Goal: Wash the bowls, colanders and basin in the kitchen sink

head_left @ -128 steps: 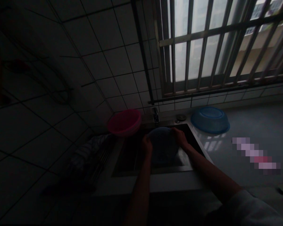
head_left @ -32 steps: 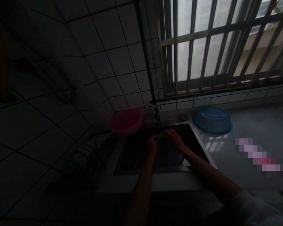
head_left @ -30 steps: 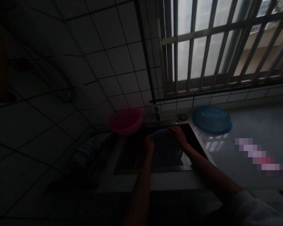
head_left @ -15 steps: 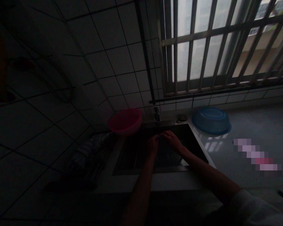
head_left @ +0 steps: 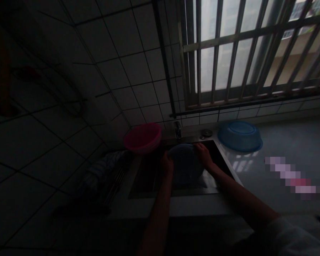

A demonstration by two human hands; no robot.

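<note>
Over the dark sink (head_left: 176, 192) I see a round, bluish-grey colander (head_left: 186, 163), tilted so that its broad side faces me. My left hand (head_left: 167, 164) is closed on the colander's left edge. On the upper right edge, my right hand (head_left: 202, 153) grips the rim with bent fingers. Dim light hides the colander's finer detail and whatever lies under it in the sink. Behind the colander, a metal faucet (head_left: 177, 130) rises at the sink's back edge.
A pink basin (head_left: 144, 138) rests at the sink's back left corner. To the right, an upturned blue basin (head_left: 240, 136) sits on the white counter (head_left: 282, 142). Striped cloth (head_left: 104, 167) lies left of the sink. A barred window (head_left: 229, 53) is above.
My hands have moved apart along the rim, the left one leftward and the right one rightward. The colander has tipped up, showing its round broad side.
</note>
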